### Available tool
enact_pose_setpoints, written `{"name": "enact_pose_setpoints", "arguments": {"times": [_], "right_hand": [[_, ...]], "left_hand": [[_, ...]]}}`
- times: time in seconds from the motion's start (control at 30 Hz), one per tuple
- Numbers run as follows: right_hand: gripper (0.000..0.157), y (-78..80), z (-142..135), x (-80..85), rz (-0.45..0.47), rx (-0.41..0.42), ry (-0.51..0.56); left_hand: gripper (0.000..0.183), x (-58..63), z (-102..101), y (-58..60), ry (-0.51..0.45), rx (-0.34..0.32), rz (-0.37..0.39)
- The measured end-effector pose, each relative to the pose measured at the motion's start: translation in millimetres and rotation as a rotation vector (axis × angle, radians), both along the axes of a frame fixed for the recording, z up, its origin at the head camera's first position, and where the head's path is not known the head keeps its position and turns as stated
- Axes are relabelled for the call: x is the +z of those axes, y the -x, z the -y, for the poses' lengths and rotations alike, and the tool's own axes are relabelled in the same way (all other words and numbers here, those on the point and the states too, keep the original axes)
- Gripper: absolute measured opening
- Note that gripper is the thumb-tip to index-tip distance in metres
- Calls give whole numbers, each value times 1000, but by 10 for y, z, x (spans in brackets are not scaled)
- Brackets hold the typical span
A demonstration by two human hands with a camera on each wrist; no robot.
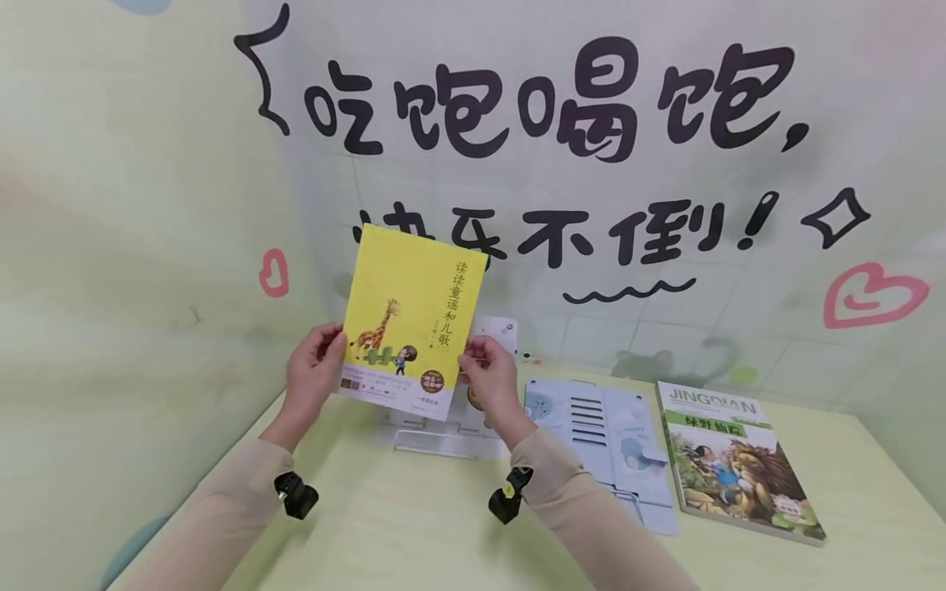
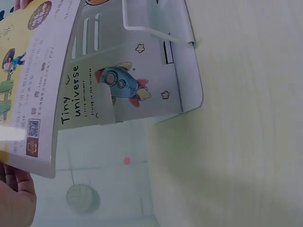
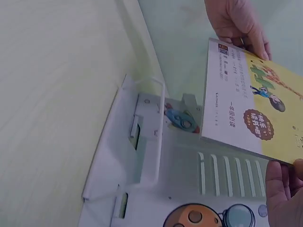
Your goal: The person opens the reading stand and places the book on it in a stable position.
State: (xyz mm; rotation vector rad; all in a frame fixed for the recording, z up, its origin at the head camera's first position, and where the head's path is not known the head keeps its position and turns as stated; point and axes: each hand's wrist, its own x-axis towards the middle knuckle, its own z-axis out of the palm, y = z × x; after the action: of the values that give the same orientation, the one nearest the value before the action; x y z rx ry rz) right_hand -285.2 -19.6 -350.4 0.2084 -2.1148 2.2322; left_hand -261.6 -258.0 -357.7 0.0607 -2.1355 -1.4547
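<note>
Both hands hold a yellow book (image 1: 414, 320) upright in the head view, its cover showing a giraffe and a child. My left hand (image 1: 314, 365) grips its left edge, thumb in front; my right hand (image 1: 489, 377) pinches the lower right edge. Behind and below the book stands a white book stand (image 1: 498, 328), mostly hidden by it in the head view. A rocket and "Tiny universe" print show on the stand (image 2: 123, 85) in the left wrist view. The stand's clear front ledge (image 3: 158, 142) appears in the right wrist view, with the book raised above it.
Right of the hands lies a pale blue book stand (image 1: 591, 435), folded flat. Farther right a thicker book (image 1: 739, 468) with a lion on its cover lies on the light wood table (image 1: 414, 525). A wall with large printed characters (image 1: 473, 107) rises behind the table.
</note>
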Motion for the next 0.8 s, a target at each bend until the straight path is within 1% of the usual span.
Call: {"name": "enact_pose_setpoints", "arguments": {"times": [0.1, 0.23, 0.37, 0.47, 0.53, 0.63, 0.8], "right_hand": [[19, 57, -117, 26, -34, -40, -10], [19, 126, -246, 44, -80, -64, -17], [19, 176, -336, 28, -103, -93, -34], [19, 205, -385, -9, -110, -105, -44], [18, 218, -411, -33, -112, -108, -55], [18, 225, -435, -69, -122, -113, -92], [18, 236, -456, -133, -140, -108, -142]], "left_hand": [[33, 42, -48, 83, 53, -57, -71], [30, 69, -122, 198, 105, -80, -152], [29, 71, -205, 281, 118, -103, -182], [27, 56, -254, 308, 106, -127, -173], [25, 31, -269, 313, 114, -134, -160], [23, -26, -272, 309, 119, -127, -121], [21, -133, -262, 298, 131, -120, -82]]}}
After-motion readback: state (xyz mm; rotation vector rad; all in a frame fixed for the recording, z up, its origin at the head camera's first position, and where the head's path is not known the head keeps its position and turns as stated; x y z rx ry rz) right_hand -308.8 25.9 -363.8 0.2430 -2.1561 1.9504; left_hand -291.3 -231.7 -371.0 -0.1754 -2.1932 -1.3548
